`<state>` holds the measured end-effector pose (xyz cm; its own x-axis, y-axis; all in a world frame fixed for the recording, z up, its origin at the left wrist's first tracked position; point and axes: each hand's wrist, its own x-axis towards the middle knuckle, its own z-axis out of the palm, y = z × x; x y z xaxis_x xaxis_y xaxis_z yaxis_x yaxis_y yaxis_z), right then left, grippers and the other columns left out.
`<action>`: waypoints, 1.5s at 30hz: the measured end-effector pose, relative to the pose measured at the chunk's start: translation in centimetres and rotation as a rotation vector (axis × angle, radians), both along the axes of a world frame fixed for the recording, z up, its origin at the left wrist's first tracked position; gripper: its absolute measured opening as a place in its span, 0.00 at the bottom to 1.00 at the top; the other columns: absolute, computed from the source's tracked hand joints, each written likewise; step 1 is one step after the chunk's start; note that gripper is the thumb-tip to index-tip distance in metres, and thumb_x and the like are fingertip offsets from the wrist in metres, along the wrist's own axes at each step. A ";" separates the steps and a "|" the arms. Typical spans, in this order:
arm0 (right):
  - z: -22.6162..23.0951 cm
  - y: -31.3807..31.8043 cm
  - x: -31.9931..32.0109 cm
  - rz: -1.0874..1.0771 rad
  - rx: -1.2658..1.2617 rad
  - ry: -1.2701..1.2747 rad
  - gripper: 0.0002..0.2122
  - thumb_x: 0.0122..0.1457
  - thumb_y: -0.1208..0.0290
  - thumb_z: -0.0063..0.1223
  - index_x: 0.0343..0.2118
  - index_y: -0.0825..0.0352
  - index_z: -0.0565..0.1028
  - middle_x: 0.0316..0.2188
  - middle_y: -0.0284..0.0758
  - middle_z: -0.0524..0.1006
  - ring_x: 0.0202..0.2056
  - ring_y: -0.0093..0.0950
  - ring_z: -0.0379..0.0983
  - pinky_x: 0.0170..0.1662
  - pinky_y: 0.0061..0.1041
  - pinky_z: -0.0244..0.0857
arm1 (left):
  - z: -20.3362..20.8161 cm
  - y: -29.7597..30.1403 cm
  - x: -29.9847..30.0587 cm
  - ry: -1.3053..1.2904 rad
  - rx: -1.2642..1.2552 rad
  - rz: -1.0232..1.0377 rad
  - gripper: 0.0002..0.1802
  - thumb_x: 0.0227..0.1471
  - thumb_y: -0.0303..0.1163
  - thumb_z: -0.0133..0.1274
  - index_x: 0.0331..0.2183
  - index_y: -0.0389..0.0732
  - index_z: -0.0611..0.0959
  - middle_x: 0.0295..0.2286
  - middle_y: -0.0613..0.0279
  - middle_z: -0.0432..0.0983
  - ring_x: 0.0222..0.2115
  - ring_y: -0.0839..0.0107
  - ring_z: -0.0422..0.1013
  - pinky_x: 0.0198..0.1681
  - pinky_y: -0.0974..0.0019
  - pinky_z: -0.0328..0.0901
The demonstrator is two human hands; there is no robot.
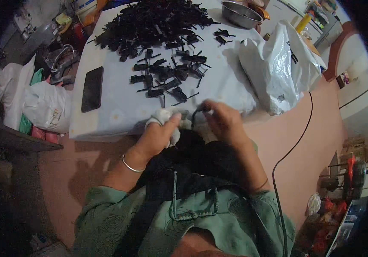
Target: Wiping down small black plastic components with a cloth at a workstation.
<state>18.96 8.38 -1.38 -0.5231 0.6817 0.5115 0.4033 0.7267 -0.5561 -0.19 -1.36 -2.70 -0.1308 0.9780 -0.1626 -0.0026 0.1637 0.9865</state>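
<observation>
Just off the table's near edge, my left hand (158,138) is closed around a bunched white cloth (163,115). To its right, my right hand (227,123) pinches a small black plastic part (197,112) with a thin stem; motion blurs its outline. Several loose black parts of the same look (163,73) lie scattered on the table (119,107) beyond my hands. Behind them rises a large heap of black parts (149,25).
A black phone (92,90) lies at the table's left side. On the right stand a white plastic bag (269,68) and, farther back, a metal bowl (240,16). A black cable (293,146) runs down past my right arm. White sacks (47,107) sit on a shelf at left.
</observation>
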 end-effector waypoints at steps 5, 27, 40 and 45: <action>1.5 -1.5 -0.7 0.409 0.136 -0.145 0.15 0.46 0.78 0.52 0.40 0.65 0.69 0.21 0.37 0.70 0.19 0.29 0.67 0.22 0.23 0.61 | -0.5 0.7 -0.9 -0.903 -0.109 -0.443 0.13 0.50 0.36 0.47 0.34 0.38 0.74 0.25 0.65 0.73 0.24 0.78 0.69 0.24 0.75 0.64; -0.4 -4.3 -3.6 0.215 -0.621 0.156 0.13 0.59 0.67 0.40 0.23 0.71 0.68 0.17 0.27 0.67 0.22 0.16 0.59 0.25 0.20 0.56 | 1.8 -0.6 2.1 0.650 0.617 0.100 0.11 0.41 0.23 0.49 0.32 0.35 0.73 0.26 0.53 0.71 0.27 0.61 0.70 0.32 0.66 0.65; -1.8 -4.2 -3.8 0.257 -0.767 0.206 0.13 0.60 0.65 0.38 0.25 0.69 0.69 0.18 0.22 0.65 0.23 0.14 0.57 0.26 0.18 0.56 | -0.1 -0.6 2.5 0.325 0.423 0.179 0.08 0.40 0.22 0.47 0.28 0.33 0.74 0.27 0.49 0.71 0.27 0.55 0.69 0.30 0.64 0.64; -2.4 -4.1 -4.1 0.252 -0.755 0.190 0.13 0.60 0.66 0.37 0.24 0.69 0.68 0.17 0.22 0.64 0.23 0.13 0.57 0.26 0.17 0.55 | 0.3 -0.7 2.4 0.766 0.653 0.143 0.10 0.41 0.22 0.47 0.32 0.32 0.73 0.28 0.49 0.70 0.28 0.58 0.70 0.31 0.66 0.65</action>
